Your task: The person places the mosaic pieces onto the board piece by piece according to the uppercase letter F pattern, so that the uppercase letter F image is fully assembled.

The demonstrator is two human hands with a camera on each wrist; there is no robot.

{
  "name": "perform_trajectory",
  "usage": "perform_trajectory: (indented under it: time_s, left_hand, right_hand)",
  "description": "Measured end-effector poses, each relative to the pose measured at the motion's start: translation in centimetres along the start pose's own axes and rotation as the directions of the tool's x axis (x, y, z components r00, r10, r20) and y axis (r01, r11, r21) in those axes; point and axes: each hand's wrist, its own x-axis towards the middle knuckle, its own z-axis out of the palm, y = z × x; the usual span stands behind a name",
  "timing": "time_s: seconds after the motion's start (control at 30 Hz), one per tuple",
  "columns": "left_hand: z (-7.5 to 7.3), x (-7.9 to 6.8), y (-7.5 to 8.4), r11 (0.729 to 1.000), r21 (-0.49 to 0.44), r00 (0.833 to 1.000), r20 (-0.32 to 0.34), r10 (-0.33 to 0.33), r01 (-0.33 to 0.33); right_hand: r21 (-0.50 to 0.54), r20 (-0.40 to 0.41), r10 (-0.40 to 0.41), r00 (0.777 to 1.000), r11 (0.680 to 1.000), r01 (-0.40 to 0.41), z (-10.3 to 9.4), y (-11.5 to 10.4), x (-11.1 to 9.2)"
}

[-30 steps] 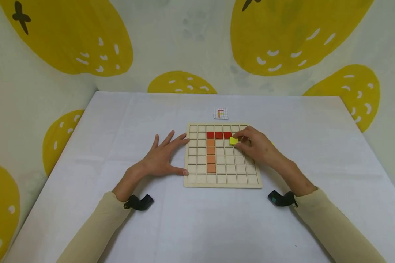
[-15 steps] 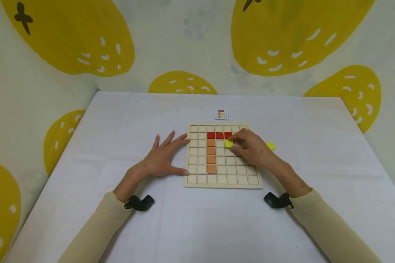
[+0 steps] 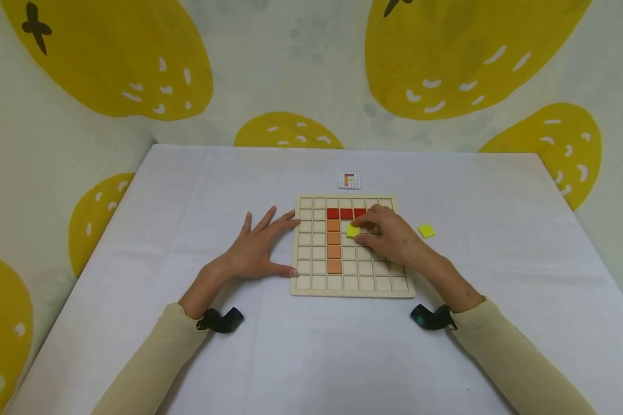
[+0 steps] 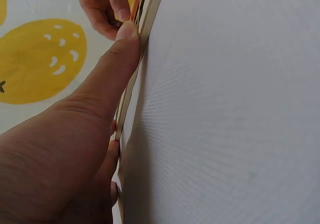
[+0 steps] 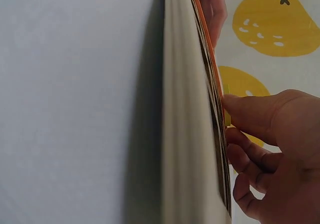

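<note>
A wooden grid board (image 3: 311,282) lies on the table. Three red tiles (image 3: 346,214) form a row in it, and a column of orange tiles (image 3: 334,238) runs down below the leftmost red one. Between thumb and fingers my right hand (image 3: 391,233) pinches a yellow tile (image 3: 352,231), just right of the top orange tile and below the red row; whether it sits in a cell I cannot tell. My left hand (image 3: 254,248) is spread, its thumb and fingertips touching the board's left edge. The right wrist view shows the yellow tile (image 5: 227,114) at the right thumb's tip.
A second yellow tile (image 3: 426,230) lies on the white table right of the board. Behind the board is a small pattern card (image 3: 349,180) printed with a coloured grid figure. A wall with yellow fruit prints stands behind the table.
My right hand has moved left across the board with the yellow tile, from below the right end of the red row. The other yellow tile has come into view. My left hand stays put.
</note>
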Motion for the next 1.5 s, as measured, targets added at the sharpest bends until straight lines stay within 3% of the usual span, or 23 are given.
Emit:
perform_trajectory:
  time_s: [0.43, 1.5]
  left_hand:
    - [-0.18, 0.0, 0.05, 1.0, 0.016, 1.0, 0.001, 0.005, -0.005]
    - [0.04, 0.09, -0.15, 1.0, 0.018, 1.0, -0.011, 0.005, -0.005]
  right_hand:
    - [0.009, 0.021, -0.061, 0.998, 0.998, 0.061, 0.39, -0.48, 0.15]
    - [0.034, 0.027, -0.028, 0.999, 0.999, 0.027, -0.3, -0.11, -0.28]
